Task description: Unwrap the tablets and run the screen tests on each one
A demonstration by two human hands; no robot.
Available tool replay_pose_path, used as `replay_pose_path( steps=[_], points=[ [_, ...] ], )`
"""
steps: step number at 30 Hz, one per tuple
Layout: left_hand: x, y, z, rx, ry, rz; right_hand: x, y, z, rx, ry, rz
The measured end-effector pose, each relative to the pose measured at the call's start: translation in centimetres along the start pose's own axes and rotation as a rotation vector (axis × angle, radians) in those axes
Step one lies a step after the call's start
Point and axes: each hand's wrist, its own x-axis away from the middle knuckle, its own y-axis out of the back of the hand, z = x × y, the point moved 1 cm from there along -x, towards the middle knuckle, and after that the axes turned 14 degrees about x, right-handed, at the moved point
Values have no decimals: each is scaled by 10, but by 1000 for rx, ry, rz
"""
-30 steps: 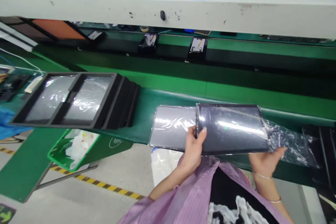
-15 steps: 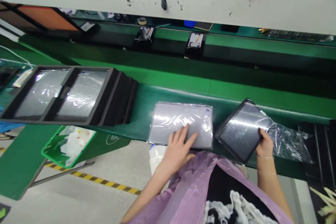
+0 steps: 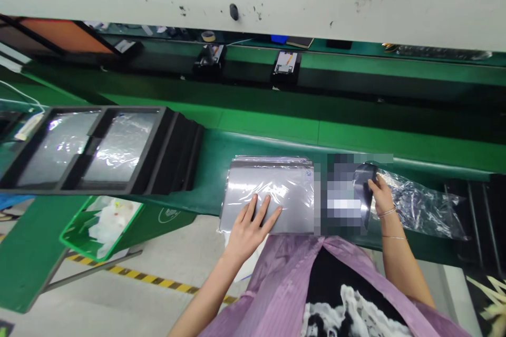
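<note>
A grey tablet (image 3: 272,179) in clear plastic wrap lies on the green bench in front of me. The edges of more wrapped pieces show under its far side. My left hand (image 3: 251,229) rests on its near part, fingers spread. To the right, my right hand (image 3: 383,197) pinches the right edge of a dark glossy tablet (image 3: 369,189). Pixelation covers most of that tablet's left side, so its outline there is hidden. Right beside this hand, clear plastic bags (image 3: 422,205) lie crumpled on the bench.
Black foam trays (image 3: 158,152) holding wrapped flat pieces are stacked at left. A green bin (image 3: 134,221) with white scraps stands below. Small devices (image 3: 286,66) sit on the far line. A white shelf beam (image 3: 276,5) crosses above; black trays (image 3: 474,216) stand at right.
The upper wrapped tablet has shifted slightly towards me, baring edges beneath it. My left hand has moved left and nearer. My right hand has moved left and up, turning the dark tablet.
</note>
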Motion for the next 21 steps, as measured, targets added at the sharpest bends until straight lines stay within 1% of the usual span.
replay_pose_path(
  steps=[2,3,5,7,9,10,11,13,15,17,18,20,21],
  points=[
    [-5,20,2,66,-6,36,2,-1,12,66,64,-44],
    [-10,33,4,113,-4,56,6,-3,21,87,98,-30],
    [-25,64,11,212,23,52,22,-12,46,82,183,82],
    [-47,94,21,275,154,-36,48,-27,75,13,293,288],
    [-76,118,32,332,388,-151,80,-45,102,-64,363,540],
    [-92,127,38,405,478,-167,96,-53,113,-126,385,674],
    [-108,132,43,487,527,-147,111,-60,121,-186,391,789],
    [-137,135,51,641,522,-9,135,-70,131,-295,344,909],
    [-158,129,58,740,476,154,151,-75,132,-370,234,970],
    [-170,115,66,780,420,281,161,-77,129,-397,132,1004],
    [-173,107,70,789,393,318,165,-78,127,-387,95,1008],
    [-176,89,82,806,348,422,170,-80,121,-343,33,1004],
    [-176,79,87,812,339,493,173,-82,117,-321,3,1004]
  ],
)
